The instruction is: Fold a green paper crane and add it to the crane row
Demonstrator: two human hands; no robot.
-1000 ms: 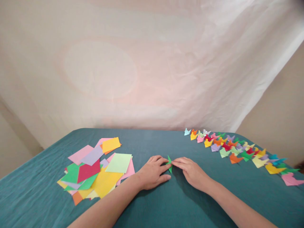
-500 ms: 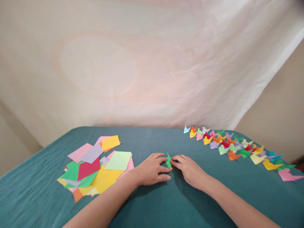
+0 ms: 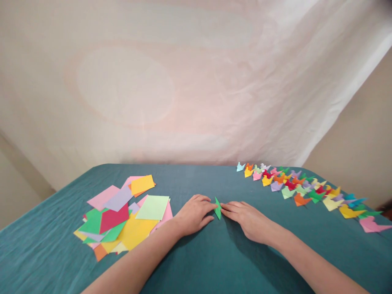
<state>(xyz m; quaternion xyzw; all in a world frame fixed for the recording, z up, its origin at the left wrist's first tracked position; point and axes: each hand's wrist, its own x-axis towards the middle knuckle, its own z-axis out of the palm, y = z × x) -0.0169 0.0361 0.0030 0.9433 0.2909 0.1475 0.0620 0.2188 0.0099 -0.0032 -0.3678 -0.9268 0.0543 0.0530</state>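
A small, narrow piece of folded green paper (image 3: 217,209) lies upright-long on the teal cloth between my hands. My left hand (image 3: 196,215) holds its left edge with the fingertips, the fingers close together and the thumb lower and apart. From the other side, my right hand (image 3: 245,218) presses the right edge with its fingers bunched together. The fingertips hide part of both edges.
Loose coloured paper squares (image 3: 137,230) lie in an overlapping heap on the left. Rows of small folded paper birds (image 3: 301,199) stand along the right side of the teal-covered table (image 3: 190,269). Behind hangs a pale cloth (image 3: 183,90).
My left hand's spread fingers have drawn together, and its thumb has pulled back left. My right hand's fingers have flattened slightly against the green paper, which stays nearly in place.
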